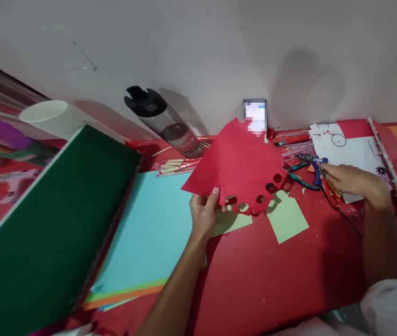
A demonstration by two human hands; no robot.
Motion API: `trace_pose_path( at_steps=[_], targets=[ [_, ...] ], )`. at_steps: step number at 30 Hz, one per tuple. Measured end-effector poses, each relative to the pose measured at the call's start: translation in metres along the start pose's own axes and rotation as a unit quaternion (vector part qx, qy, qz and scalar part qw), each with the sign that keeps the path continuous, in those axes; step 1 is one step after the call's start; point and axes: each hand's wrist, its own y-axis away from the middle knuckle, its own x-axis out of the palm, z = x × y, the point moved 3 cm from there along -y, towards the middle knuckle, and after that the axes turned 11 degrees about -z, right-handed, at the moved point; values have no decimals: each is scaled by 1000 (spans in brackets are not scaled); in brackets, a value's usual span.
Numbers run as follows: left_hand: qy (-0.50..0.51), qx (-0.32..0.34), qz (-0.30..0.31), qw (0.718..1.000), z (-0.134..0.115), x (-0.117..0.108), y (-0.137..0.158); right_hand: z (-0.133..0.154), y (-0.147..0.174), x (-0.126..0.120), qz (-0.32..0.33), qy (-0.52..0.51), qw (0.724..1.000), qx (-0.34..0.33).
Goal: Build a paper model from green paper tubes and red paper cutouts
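Observation:
A sheet of red paper [235, 161] with several round holes along its scalloped lower edge is pinched in my left hand [203, 212], thumb on top, raised over the table. My right hand [350, 179] is closed on what looks like scissors [315, 157]; thin metal blades point up and left from the fingers, and the grip is partly hidden. Beside that hand lie pliers with blue handles [316, 176] and pliers with green handles [305, 183]. Pale green paper pieces [287, 219] lie below the red sheet.
Light blue paper [149, 219] tops a stack of coloured sheets at left, beside a dark green board [54, 233]. A water bottle [170, 123] and a phone [255, 116] stand near the wall. Wooden sticks [179, 166] lie behind. White printed paper [356, 151] lies at right.

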Motion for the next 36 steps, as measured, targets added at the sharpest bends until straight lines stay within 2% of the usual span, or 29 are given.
trace_pose_path(
  at_steps=[4,12,18,27,31,36],
  targets=[
    [8,5,-4,1000,-1,1,0,5,0,2,47,25,999,-1],
    [5,-4,4,1000,-1,2,0,19,0,2,59,37,998,-4],
    [-1,1,-3,1000,-1,2,1,17,0,5,53,63,997,-7],
    [8,6,2,1000,-1,1,0,14,-3,-4,-29,119,987,103],
    [4,3,13,1000,-1,2,0,18,-8,2,-83,122,983,110],
    [-7,-9,10,1000,-2,2,1,25,-13,7,-95,111,982,123]
  ],
)
